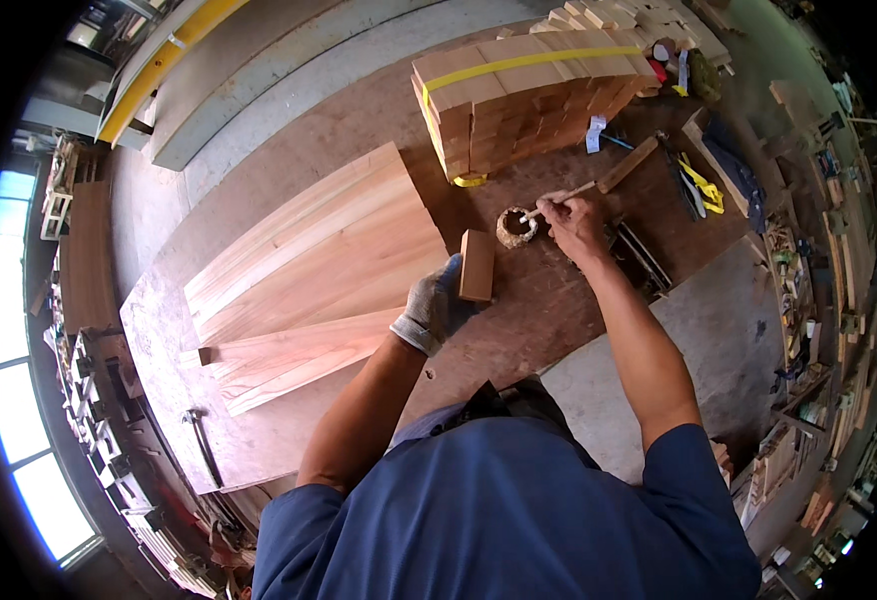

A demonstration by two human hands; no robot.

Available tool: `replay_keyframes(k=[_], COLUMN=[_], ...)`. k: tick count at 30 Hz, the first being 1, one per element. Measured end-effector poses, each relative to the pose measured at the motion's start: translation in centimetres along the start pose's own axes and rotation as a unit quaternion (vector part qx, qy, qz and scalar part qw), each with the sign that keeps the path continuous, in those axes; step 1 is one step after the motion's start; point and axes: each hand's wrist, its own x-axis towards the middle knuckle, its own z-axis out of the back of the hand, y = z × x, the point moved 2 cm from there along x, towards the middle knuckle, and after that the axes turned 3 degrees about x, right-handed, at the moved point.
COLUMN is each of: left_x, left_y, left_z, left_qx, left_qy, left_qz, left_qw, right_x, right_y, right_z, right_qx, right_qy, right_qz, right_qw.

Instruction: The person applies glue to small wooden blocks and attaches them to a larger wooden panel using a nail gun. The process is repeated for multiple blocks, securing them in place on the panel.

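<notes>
My left hand [433,303], in a pale glove with blue-grey fingers, is closed on a short rectangular wooden block [477,265], held up above the bench. Bare and closed in a pinch, my right hand [574,222] grips a thin brush-like stick [587,187]. The stick's pale tip reaches over the rim of a small round pot [505,236] crusted with a tan coating; what is inside the pot is hard to make out. Left of the block lie several long planed boards [319,255] side by side, with a few more boards [304,365] nearer me.
A stack of wood blocks [534,95] bound with yellow strap stands at the far side. To the right are a wooden-handled tool [629,165], yellow-handled tools [701,185] and a metal clamp-like frame [642,255]. A hammer-like tool [199,440] lies at the bench's left edge.
</notes>
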Motion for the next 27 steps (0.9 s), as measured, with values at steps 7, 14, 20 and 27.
replay_keyframes(k=[7, 14, 20, 27], left_x=[3.1, 1.7, 2.7, 3.1], left_y=[0.4, 0.2, -0.3, -0.4], left_z=[5.5, 1.0, 2.5, 0.5], left_qx=[0.495, 0.041, 0.017, 0.014], left_qy=[0.037, 0.015, 0.029, -0.009], left_qz=[-0.209, -0.014, -0.011, -0.013], left_qw=[0.843, 0.999, 0.999, 1.0], right_x=[-1.0, -1.7, -2.9, -3.9], right_y=[2.3, 1.2, 3.1, 1.9], right_z=[-0.2, -0.4, 2.9, 2.6], right_qx=[-0.017, -0.025, 0.152, 0.197], right_qy=[0.0, 0.005, -0.111, -0.131], right_qz=[0.047, 0.012, -0.122, -0.131], right_qw=[0.999, 1.0, 0.975, 0.963])
